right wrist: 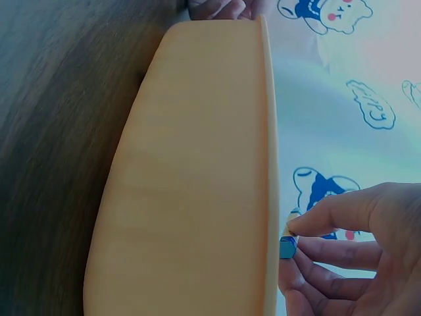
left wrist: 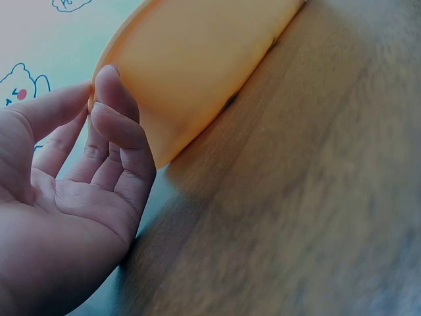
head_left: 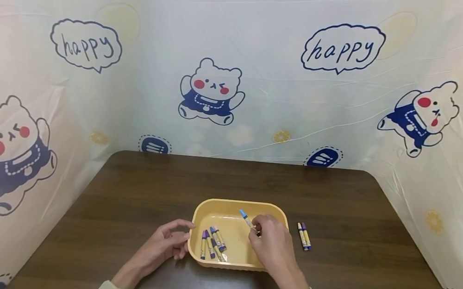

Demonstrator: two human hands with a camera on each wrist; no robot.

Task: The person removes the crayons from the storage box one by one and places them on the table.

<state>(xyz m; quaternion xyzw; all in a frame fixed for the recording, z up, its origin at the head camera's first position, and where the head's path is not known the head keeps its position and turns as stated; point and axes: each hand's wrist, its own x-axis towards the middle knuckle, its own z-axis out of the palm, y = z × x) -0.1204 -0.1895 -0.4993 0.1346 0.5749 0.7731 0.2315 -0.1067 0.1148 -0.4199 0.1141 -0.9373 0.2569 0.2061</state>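
Note:
A shallow yellow plastic tray [head_left: 236,266] sits on the table before me. My left hand [head_left: 163,242] holds its left end, finger and thumb at the rim, other fingers curled below; the left wrist view shows this hand [left wrist: 85,158] against the outer wall. Over the tray's right half, my right hand [head_left: 274,244] pinches a blue crayon [head_left: 244,214] that tilts up to the left. Only a short blue end of that crayon [right wrist: 288,248] shows in the right wrist view, beside the rim. Several crayons [head_left: 210,245] with yellow wrappers and purple or blue tips lie in the tray's left part.
Two more crayons [head_left: 304,236] lie side by side on the dark wooden table [head_left: 161,175], right of the tray. A pale curtain [head_left: 261,96] printed with bears and the word "happy" surrounds the table's back and sides.

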